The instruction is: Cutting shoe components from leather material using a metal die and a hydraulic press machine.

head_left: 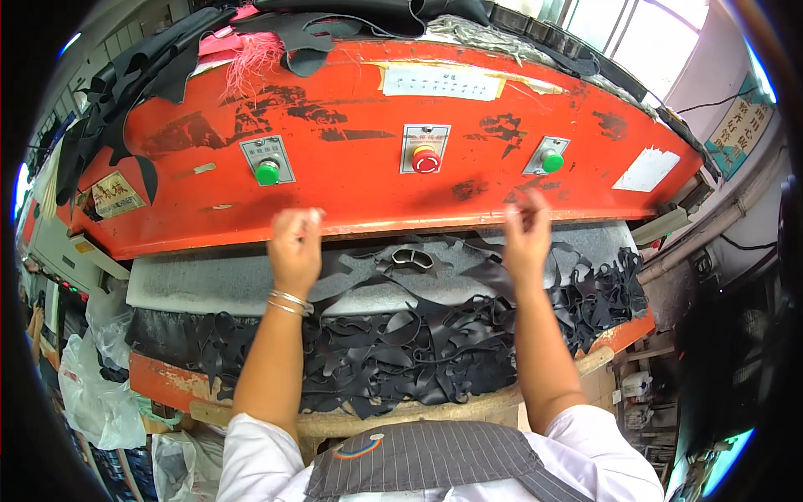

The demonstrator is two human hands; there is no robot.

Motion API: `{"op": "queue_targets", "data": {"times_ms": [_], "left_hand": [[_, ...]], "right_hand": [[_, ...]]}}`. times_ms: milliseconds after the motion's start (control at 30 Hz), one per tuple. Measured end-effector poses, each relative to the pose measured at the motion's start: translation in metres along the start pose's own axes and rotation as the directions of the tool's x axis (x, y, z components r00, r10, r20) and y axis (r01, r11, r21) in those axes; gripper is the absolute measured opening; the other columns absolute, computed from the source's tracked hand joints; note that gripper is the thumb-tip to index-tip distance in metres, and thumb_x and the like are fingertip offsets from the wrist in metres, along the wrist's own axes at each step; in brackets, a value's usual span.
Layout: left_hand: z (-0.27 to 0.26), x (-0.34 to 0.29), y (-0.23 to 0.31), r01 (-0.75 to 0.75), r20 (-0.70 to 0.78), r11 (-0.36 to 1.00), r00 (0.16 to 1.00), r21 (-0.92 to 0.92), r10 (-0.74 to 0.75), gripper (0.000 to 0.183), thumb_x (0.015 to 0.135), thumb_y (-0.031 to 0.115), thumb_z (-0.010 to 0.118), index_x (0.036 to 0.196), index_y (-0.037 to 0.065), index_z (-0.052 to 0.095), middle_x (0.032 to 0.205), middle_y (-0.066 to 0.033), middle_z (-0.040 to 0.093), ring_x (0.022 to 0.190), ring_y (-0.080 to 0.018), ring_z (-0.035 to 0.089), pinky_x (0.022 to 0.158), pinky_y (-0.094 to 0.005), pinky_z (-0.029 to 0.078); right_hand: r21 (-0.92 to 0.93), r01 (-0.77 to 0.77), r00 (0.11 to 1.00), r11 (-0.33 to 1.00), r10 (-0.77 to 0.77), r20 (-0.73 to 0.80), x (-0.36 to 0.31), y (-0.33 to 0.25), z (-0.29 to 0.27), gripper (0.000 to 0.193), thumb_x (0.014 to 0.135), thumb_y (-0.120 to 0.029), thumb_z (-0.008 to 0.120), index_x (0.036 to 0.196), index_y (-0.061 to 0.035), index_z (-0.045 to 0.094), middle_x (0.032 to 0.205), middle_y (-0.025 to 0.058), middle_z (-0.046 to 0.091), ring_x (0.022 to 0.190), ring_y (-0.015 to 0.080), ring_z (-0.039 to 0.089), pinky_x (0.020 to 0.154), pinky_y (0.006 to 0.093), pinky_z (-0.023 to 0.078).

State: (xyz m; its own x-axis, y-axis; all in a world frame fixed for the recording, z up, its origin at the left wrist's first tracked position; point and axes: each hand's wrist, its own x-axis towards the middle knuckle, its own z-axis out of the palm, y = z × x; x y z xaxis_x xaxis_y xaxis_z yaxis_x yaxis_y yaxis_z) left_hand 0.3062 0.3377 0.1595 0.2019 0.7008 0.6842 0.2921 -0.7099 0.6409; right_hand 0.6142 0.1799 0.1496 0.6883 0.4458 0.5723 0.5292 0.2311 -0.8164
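A small curved metal cutting die [414, 259] rests on black leather [456, 255] over a pale grey cutting board [209, 272]. My left hand [295, 243], a metal bangle on its wrist, is raised left of the die with its fingers curled in and nothing plainly in them. To the right of the die, my right hand [529, 234] is lifted too. Its fingers are bent and smeared by motion. Both hands are just in front of the red press beam [351, 197], below its left green button [268, 173] and right green button [552, 162]. Neither touches the die.
Tangled black leather scraps [401, 356] cover the board's near side. A red stop button [426, 160] sits mid-beam. Black leather pieces [351, 17] and pink fringed material [251, 63] lie on top of the press. Clear plastic bags [96, 393] hang at the left.
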Motion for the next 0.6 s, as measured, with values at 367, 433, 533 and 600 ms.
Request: {"op": "queue_targets", "data": {"times_ms": [367,433,533,600], "left_hand": [[-0.083,-0.059,0.062,-0.119,0.136,0.991,0.985,0.062,0.109,0.033,0.094,0.014,0.057,0.063,0.003,0.049,0.062,-0.0133,0.047,0.061,-0.0321,0.047,0.058,-0.0404,0.039],[-0.078,-0.128,0.074,-0.021,0.403,0.998,0.915,0.060,-0.005,0.035,0.091,0.020,0.062,0.062,0.005,0.050,0.063,-0.0128,0.051,0.061,-0.0317,0.051,0.055,-0.0417,0.041],[-0.089,-0.225,0.086,0.130,0.663,0.990,0.736,0.055,-0.134,0.018,0.086,0.026,0.068,0.077,0.010,0.070,0.074,-0.0091,0.062,0.072,-0.0280,0.062,0.063,-0.0408,0.050],[-0.084,-0.266,0.094,-0.043,0.623,0.996,0.782,0.078,-0.015,0.017,0.084,0.028,0.069,0.086,0.011,0.074,0.078,-0.0064,0.065,0.079,-0.0269,0.065,0.067,-0.0379,0.052]], "right_hand": [[-0.045,-0.030,0.998,0.999,0.033,0.054,-0.046,-0.037,-0.055,0.013,0.092,-0.011,0.064,0.094,-0.0021,0.054,0.084,0.0019,0.058,0.077,0.0114,0.054,0.072,0.0279,0.047],[-0.262,-0.075,0.846,0.962,0.200,0.493,-0.116,-0.058,-0.068,0.023,0.085,-0.020,0.072,0.091,-0.0020,0.060,0.083,0.0085,0.062,0.078,0.0210,0.060,0.073,0.0339,0.049],[-0.152,0.222,0.354,0.963,0.066,0.933,-0.205,-0.083,-0.073,0.045,0.076,-0.038,0.079,0.104,-0.0032,0.068,0.096,0.0158,0.067,0.093,0.0337,0.064,0.082,0.0417,0.051],[-0.033,0.422,0.251,0.906,-0.081,0.965,-0.251,-0.082,-0.078,0.059,0.072,-0.041,0.079,0.112,-0.0006,0.064,0.101,0.0140,0.064,0.095,0.0323,0.060,0.086,0.0394,0.049]]}}
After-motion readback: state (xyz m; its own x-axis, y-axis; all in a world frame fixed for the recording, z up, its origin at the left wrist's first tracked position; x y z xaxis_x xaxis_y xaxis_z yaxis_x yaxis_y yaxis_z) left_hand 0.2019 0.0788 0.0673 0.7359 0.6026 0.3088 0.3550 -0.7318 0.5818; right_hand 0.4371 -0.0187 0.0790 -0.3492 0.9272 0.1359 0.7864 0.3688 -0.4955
